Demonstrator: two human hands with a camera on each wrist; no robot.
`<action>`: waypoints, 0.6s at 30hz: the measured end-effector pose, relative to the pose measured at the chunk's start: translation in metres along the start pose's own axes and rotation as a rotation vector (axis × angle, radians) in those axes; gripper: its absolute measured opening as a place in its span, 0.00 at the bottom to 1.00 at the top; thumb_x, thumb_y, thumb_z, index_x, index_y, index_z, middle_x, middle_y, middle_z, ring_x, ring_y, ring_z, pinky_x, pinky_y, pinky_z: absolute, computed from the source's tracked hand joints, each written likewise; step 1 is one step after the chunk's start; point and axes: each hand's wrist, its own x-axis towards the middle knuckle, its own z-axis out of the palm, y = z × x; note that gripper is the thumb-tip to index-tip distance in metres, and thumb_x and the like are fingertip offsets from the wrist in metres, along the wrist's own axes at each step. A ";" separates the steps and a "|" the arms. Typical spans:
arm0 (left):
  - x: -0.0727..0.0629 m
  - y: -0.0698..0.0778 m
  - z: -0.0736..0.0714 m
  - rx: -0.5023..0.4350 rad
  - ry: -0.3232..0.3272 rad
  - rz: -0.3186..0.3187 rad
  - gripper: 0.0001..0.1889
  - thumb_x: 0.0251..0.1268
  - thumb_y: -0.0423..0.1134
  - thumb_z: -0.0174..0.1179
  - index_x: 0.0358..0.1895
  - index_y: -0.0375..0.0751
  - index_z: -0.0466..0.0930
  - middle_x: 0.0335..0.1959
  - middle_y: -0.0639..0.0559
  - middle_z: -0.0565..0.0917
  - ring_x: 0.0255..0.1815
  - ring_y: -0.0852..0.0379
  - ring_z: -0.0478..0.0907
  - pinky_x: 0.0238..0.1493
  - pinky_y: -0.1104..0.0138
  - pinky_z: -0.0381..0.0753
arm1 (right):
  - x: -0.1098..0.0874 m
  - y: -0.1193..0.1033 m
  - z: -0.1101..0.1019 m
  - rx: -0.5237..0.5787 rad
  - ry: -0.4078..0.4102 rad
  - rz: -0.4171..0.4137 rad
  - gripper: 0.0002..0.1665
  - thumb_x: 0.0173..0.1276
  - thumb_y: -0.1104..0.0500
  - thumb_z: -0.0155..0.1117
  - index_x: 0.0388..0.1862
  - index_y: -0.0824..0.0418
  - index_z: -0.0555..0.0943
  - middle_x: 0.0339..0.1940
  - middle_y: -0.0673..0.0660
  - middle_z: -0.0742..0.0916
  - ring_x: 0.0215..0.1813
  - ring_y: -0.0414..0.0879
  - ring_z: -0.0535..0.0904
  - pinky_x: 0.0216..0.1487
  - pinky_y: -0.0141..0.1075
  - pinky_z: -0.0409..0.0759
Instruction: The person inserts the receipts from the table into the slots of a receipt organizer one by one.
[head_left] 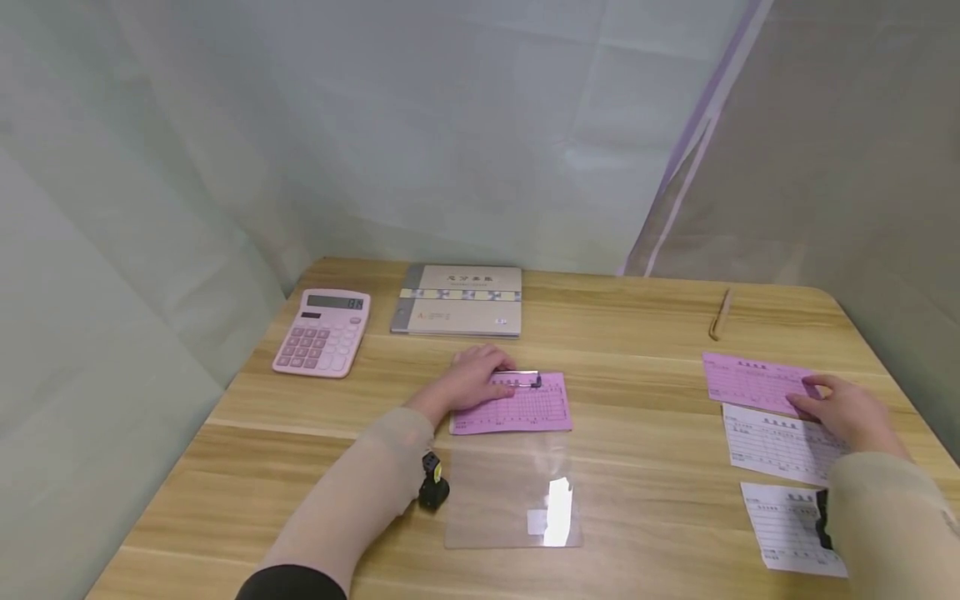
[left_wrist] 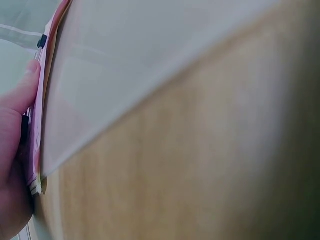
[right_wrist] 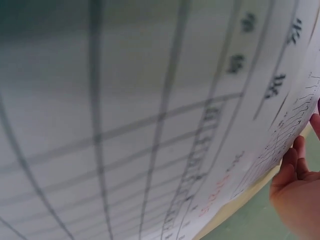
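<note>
A clear clipboard (head_left: 504, 492) lies at the middle of the table, with pink printed forms (head_left: 525, 412) under its wire clip (head_left: 534, 379). My left hand (head_left: 471, 382) grips the clipboard at its clip, thumb lying over the pink forms; the other fingers are partly hidden. In the left wrist view the thumb (left_wrist: 27, 85) lies along the clip side. At the right, my right hand (head_left: 851, 410) pinches the right side of a single pink slip (head_left: 750, 382). Two white slips, an upper one (head_left: 772, 443) and a lower one (head_left: 787, 525), lie below it, partly covered by my arm.
A pink calculator (head_left: 322, 333) lies at the back left, beside a grey and beige account book (head_left: 461, 300). A slim brown pen-like stick (head_left: 721, 315) lies at the back right. Pale sheeting (head_left: 465, 125) hangs behind the wooden table (head_left: 637, 492).
</note>
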 end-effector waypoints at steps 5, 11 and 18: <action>0.000 -0.001 0.001 0.005 0.006 0.003 0.23 0.60 0.55 0.59 0.55 0.50 0.73 0.54 0.55 0.73 0.59 0.54 0.66 0.62 0.54 0.55 | 0.001 -0.001 -0.002 0.017 -0.029 0.008 0.52 0.63 0.32 0.52 0.65 0.75 0.57 0.58 0.85 0.61 0.53 0.79 0.58 0.50 0.69 0.58; 0.000 -0.001 0.002 0.007 0.006 0.008 0.23 0.60 0.56 0.59 0.55 0.50 0.73 0.54 0.56 0.73 0.58 0.54 0.66 0.62 0.55 0.55 | 0.002 -0.002 -0.001 0.018 -0.034 -0.002 0.50 0.64 0.34 0.54 0.63 0.76 0.58 0.56 0.84 0.65 0.50 0.75 0.63 0.48 0.67 0.61; 0.000 -0.002 0.002 0.004 0.014 0.016 0.23 0.60 0.56 0.59 0.55 0.50 0.73 0.54 0.55 0.73 0.59 0.54 0.66 0.62 0.54 0.55 | 0.001 -0.009 -0.002 0.038 -0.016 0.008 0.47 0.66 0.38 0.55 0.61 0.78 0.59 0.54 0.82 0.67 0.49 0.74 0.65 0.48 0.66 0.63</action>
